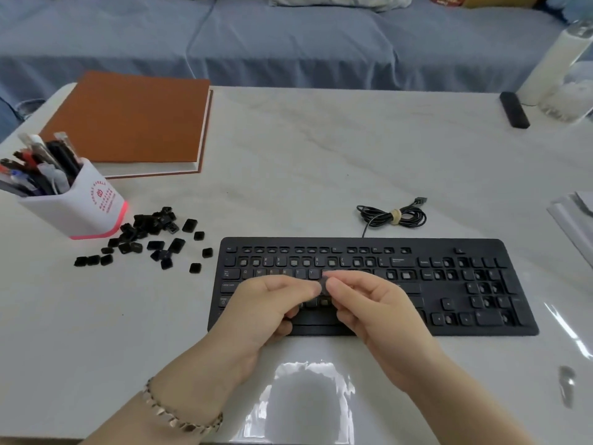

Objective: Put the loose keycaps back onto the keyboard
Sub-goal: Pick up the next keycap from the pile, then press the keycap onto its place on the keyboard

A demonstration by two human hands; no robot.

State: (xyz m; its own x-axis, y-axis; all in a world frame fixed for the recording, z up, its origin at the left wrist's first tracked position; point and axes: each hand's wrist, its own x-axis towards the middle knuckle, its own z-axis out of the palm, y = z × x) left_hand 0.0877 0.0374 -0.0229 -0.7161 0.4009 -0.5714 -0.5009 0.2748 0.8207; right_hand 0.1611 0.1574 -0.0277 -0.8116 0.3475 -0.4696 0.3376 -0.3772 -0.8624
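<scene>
— So, what is seen from the head view?
— One keycap [324, 284] is pinched between the fingertips of the left hand [269, 303] and right hand [372, 303], over the keyboard [465, 290] middle.
— And the rest?
— A pile of keycaps [150, 239] is left on the table [321, 155], beside the pen cup [80, 207], well apart from the keyboard.

A black keyboard [372, 284] lies on a white, grey-veined marble table [321, 162]. At ten o'clock: black keycaps [150, 239], a white pen holder [80, 207] (pink base, red lettering) and a rust-brown folder [134, 120].
</scene>
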